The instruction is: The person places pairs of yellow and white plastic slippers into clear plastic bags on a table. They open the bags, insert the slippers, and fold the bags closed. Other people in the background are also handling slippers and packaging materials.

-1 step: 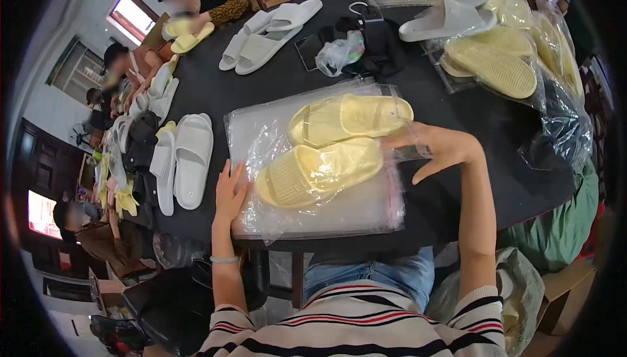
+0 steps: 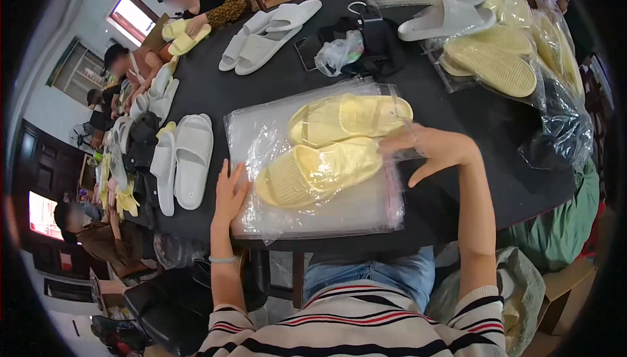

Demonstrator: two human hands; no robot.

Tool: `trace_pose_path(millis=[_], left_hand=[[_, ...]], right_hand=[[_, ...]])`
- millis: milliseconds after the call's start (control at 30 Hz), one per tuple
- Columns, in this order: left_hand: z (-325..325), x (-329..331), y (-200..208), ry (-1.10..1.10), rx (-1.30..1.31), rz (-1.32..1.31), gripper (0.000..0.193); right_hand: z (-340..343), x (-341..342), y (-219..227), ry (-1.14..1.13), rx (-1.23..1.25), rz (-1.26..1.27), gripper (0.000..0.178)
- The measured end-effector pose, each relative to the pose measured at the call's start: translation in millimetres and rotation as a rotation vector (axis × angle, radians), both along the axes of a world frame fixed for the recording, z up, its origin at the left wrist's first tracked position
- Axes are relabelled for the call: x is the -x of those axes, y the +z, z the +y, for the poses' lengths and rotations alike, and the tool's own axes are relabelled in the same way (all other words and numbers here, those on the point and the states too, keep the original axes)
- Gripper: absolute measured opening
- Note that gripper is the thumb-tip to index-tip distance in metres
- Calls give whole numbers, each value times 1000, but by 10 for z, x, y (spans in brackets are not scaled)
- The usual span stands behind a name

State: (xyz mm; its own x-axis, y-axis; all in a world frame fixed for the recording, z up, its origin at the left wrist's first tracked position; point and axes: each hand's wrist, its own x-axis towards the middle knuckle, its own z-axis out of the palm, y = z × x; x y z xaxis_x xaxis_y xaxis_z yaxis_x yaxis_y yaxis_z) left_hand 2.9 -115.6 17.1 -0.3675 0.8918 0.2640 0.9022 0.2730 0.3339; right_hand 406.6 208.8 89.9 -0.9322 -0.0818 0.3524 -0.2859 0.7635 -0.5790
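Yellow slippers [image 2: 319, 173] in a clear bag [image 2: 264, 156], its end by the right hand [image 2: 445, 147] loose

I have my left hand [image 2: 228, 194] spread and unclenched along the left edge of a stack of flat clear bags [image 2: 366, 218], gripping nothing that I can make out. My right hand is also unclenched, thumb held apart, its fingertips among the loose plastic just beside the slippers' right ends; whether they sit over or under the film I can't tell from here.

Between my hands, on top of the stack, lies the yellow pair, one slipper beyond the other, both covered by the glinting plastic. I'd judge the filling of this bag as all but done: both slippers look to be inside. What seems left is the end at my right hand, where the plastic is loose and I see no sure sign of a seal.

Farther out on the dark counter [image 2: 506, 161], beyond my right hand, a heap of yellow slippers [image 2: 493, 66] lies among clear plastic, which I read as pairs already bagged. Just left of my left hand a white pair [image 2: 191, 161] lies without plastic, and ahead of both hands is another pale pair [image 2: 261, 53], also bare. I'd count those two as not yet bagged.
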Motion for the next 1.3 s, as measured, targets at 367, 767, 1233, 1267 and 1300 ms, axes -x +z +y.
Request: trace_pose_path(millis=[367,767,1233,1267,1300], left_hand=[[663,24,144,104,-194,-779,44],[1160,382,404,83,-503,-1086,44],[956,795,264,242,-378,-970,49],[909,770,245,235,-399,-981,50],[839,712,252,234,-415,-988,51]], right_hand=[[-143,153,13,353,421,-270,16],[-183,82,85,318,639,-159,15],[-334,296,-127,340,472,-446,13],[-326,296,-106,317,487,-449,15],[-326,305,-98,254,506,-426,17]])
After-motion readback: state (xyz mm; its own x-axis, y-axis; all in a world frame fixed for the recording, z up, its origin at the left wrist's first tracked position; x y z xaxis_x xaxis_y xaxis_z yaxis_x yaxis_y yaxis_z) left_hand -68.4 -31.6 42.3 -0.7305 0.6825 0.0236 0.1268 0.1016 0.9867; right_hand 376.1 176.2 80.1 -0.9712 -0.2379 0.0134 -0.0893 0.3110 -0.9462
